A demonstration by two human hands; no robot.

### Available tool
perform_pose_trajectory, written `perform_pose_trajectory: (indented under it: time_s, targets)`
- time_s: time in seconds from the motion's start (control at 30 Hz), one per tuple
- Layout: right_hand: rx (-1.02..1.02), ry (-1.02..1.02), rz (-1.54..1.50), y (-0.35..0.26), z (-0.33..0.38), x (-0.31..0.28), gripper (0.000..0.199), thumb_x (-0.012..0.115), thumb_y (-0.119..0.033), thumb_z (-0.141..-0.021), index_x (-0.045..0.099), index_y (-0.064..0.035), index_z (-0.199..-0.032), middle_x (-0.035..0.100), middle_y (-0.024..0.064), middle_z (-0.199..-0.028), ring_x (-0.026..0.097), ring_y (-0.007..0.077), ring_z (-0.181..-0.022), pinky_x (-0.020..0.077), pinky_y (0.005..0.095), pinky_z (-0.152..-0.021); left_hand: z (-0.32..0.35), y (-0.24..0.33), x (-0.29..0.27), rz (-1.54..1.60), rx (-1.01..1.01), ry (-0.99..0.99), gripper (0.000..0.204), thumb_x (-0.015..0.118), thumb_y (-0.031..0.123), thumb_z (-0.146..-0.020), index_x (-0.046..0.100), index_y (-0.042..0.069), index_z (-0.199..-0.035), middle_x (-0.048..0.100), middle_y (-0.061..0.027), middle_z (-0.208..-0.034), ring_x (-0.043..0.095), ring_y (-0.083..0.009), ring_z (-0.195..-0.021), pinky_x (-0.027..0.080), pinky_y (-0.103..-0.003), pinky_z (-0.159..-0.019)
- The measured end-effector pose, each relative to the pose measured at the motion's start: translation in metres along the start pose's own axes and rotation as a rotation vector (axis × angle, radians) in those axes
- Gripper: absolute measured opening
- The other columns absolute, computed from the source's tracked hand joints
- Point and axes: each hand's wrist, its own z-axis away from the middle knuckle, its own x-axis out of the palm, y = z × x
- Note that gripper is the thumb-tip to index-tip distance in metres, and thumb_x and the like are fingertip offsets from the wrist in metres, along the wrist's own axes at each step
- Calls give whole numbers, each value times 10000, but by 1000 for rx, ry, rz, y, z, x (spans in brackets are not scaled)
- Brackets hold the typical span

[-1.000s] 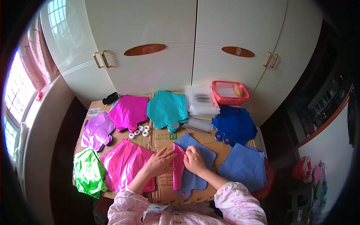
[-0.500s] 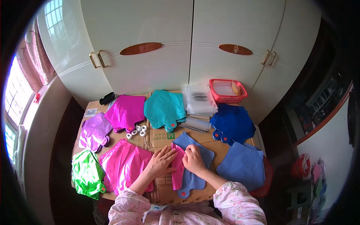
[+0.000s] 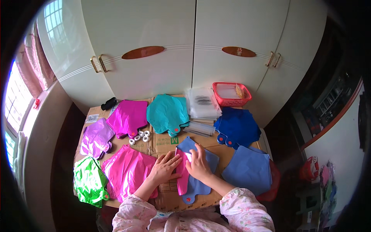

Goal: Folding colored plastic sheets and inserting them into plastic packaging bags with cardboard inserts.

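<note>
A pink foil balloon (image 3: 182,184), flat and folded to a narrow strip, lies on a flat grey-blue balloon (image 3: 200,186) with a red dot on its tail. My left hand (image 3: 164,168) rests flat on the strip's left edge, fingers stretched out. On the strip's right side is my right hand (image 3: 199,167), its fingers apart and its thumb low on the pink foil. Left of my left hand spreads a larger flat pink balloon stack (image 3: 126,170). Another grey-blue stack (image 3: 248,170) lies to the right.
Around the cardboard-covered table (image 3: 166,145) lie green (image 3: 89,179), lilac (image 3: 96,135), magenta (image 3: 128,116), teal (image 3: 167,114) and dark blue (image 3: 239,125) balloon stacks. White ribbon rolls (image 3: 146,133), clear plastic bags (image 3: 203,102) and a red basket (image 3: 232,102) sit toward the back, before white cabinets (image 3: 154,23).
My right hand's fingers have gone from curled to spread, reaching slightly farther up the pink strip. My left hand stays in place. The whole view has shifted slightly.
</note>
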Motion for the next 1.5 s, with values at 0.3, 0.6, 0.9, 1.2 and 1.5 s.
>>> perform_pose_trajectory:
  time_s: [0.3, 0.6, 0.9, 1.2, 1.5]
  targets:
    - [-183, -349, -88, -18, 37, -11, 359, 645, -240, -832, 561, -5, -1091, 528, 165, -1213, 495, 296, -1172, 416, 413, -998, 10, 9, 3, -25, -65, -4, 726, 574, 569, -834, 412, 190, -1431, 396, -10, -1487, 304, -313, -1399, 256, -501, -1113]
    - [-198, -421, -20, -14, 44, -24, 543, 656, -320, -831, 523, -27, -1268, 461, 149, -1341, 408, 316, -1276, 371, 432, -1054, 10, 4, -5, -15, -86, -1, 706, 510, 582, -873, 403, 179, -1442, 428, -17, -1468, 300, -317, -1403, 214, -524, -1128]
    - [-210, -474, -25, -11, 42, -23, 594, 655, -346, -833, 498, -14, -1299, 437, 173, -1361, 379, 340, -1296, 342, 447, -1076, -7, -14, 3, -80, -122, -39, 598, 427, 498, -949, 376, 192, -1460, 410, 20, -1482, 246, -277, -1433, 125, -524, -1159]
    - [-207, -470, -74, -11, 39, -25, 582, 664, -309, -822, 500, -9, -1293, 433, 182, -1362, 373, 343, -1306, 329, 454, -1087, -3, -12, -12, -137, -60, -40, 856, 519, 650, -815, 347, 122, -1467, 395, -34, -1488, 201, -290, -1447, 87, -553, -1160]
    - [-223, -493, -52, -7, 44, -20, 569, 678, -313, -801, 511, -11, -1254, 431, 192, -1339, 385, 346, -1290, 340, 456, -1077, 7, 13, -29, -68, 40, -103, 1158, 652, 703, -640, 244, 16, -1478, 225, -160, -1547, 185, -346, -1441, 135, -543, -1149]
